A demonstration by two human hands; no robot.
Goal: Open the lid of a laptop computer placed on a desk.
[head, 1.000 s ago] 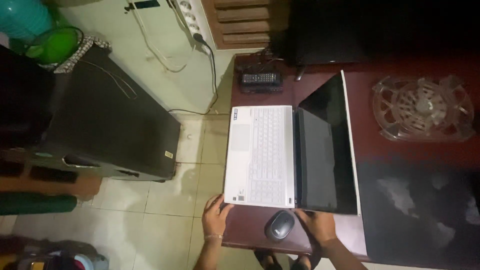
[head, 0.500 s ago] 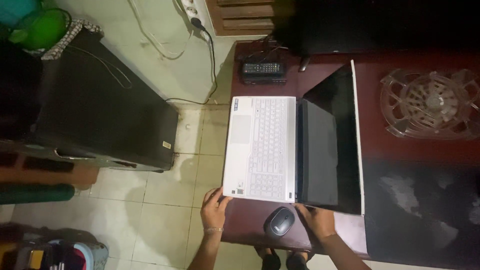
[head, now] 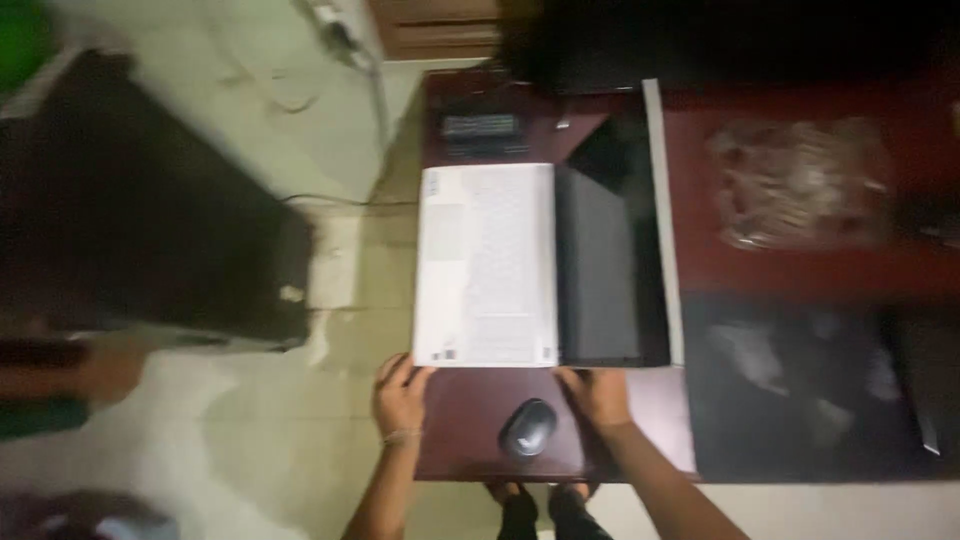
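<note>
Head view, frame motion-blurred. We see an open white laptop (head: pixel 490 265) lying on the dark red table (head: pixel 800 270), turned sideways to us: keyboard deck on the left, dark screen (head: pixel 615 250) on the right. The deck's left edge reaches the table's left edge, above the pale tiled floor (head: pixel 340 420).

Left hand (head: pixel 400 398): fingers at the near left corner of the keyboard deck, touching its edge; we cannot tell whether they clasp the corner or only rest against it. A thin bracelet (head: pixel 402 436) sits at that wrist.

Right hand (head: pixel 597 393): fingers spread loosely at the near edge of the screen half, touching it; no closed grasp visible.

A black computer mouse (head: pixel 528 428) lies on the table between the two hands, touched by neither.

Beyond the laptop, a black remote control (head: pixel 480 127) rests at the far end of the table. Right of the screen, a clear plastic object (head: pixel 795 180), shape blurred. A large black cabinet (head: pixel 150 200) stands on the floor at left.
</note>
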